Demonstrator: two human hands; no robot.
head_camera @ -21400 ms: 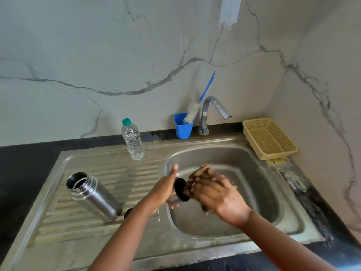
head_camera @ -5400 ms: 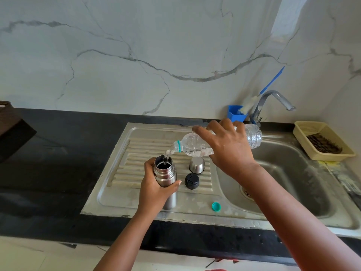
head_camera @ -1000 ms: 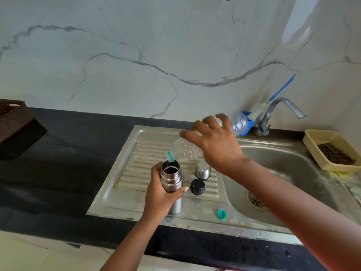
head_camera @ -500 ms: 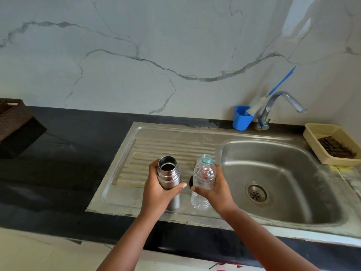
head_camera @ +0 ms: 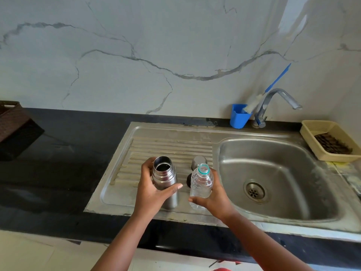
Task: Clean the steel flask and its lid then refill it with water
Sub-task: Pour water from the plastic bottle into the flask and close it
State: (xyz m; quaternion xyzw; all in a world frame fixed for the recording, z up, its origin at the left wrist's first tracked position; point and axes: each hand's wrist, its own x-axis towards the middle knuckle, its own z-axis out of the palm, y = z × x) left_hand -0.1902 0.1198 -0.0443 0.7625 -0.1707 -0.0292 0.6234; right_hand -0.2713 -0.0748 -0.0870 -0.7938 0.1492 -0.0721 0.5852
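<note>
Two lids (head_camera: 198, 160) behind held bottle (head_camera: 201, 182), flask (head_camera: 165, 178)

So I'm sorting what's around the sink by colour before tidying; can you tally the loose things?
Steel: 2, flask and steel cup
Clear: 1, plastic bottle
Black: 1, stopper
Blue: 2, holder and brush
Yellow: 1, basket
Brown: 1, scrubber
Total: 8
</note>
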